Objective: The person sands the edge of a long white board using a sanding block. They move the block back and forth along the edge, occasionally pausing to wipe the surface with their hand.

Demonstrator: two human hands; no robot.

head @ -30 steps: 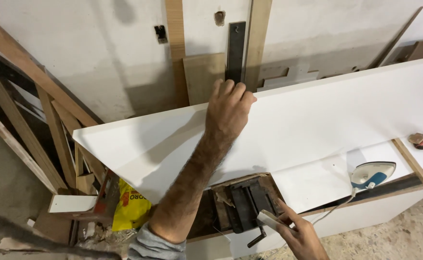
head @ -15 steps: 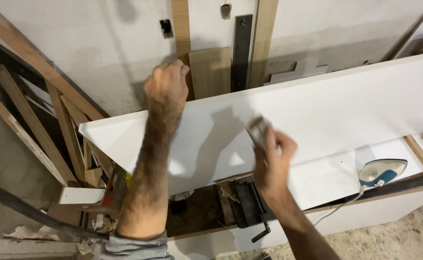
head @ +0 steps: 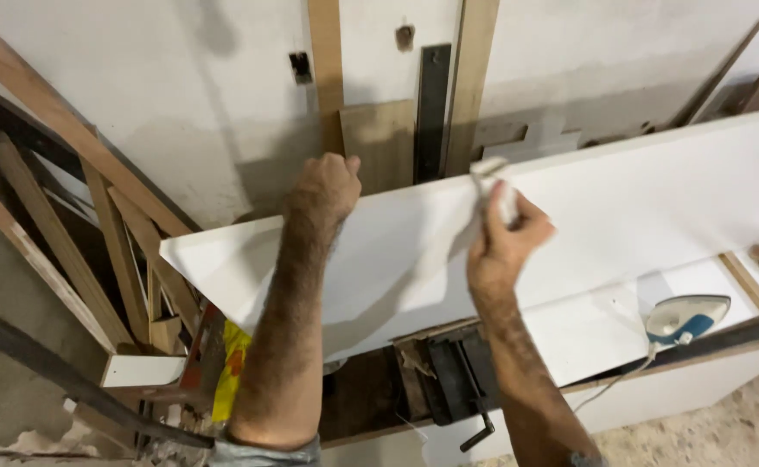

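A: Nearest the camera: bench vise point(head: 453, 380) below the board's lower edge, dark, crank handle hanging down. Left of it, a yellow package point(head: 232, 367) with red marking, upright among the scrap; print not legible. No other labels or signs seen.

B: Hands?

A: Right hand point(head: 502, 235) clenched around a small white block point(head: 494, 186), pressed at the top edge of the white board point(head: 621, 225). A second ago that hand was low by the vise; half a second ago it was over the board's face. It has climbed to the edge.

B: Left?

A: Left hand point(head: 323, 186) curled over the same top edge, gripping it, further left than a second ago. Judgement: left steadies, right is set to work the edge with the block.

B: Board position?

A: Tilted on its long edge, leaning over the bench, spanning the frame left to right.

B: Farther out?

A: Clothes iron point(head: 686, 318), white and blue, on the white panel to the right, cord trailing. Behind: timber strips point(head: 328, 78) and a dark metal ruler point(head: 432, 112) standing against the wall point(head: 137, 104).
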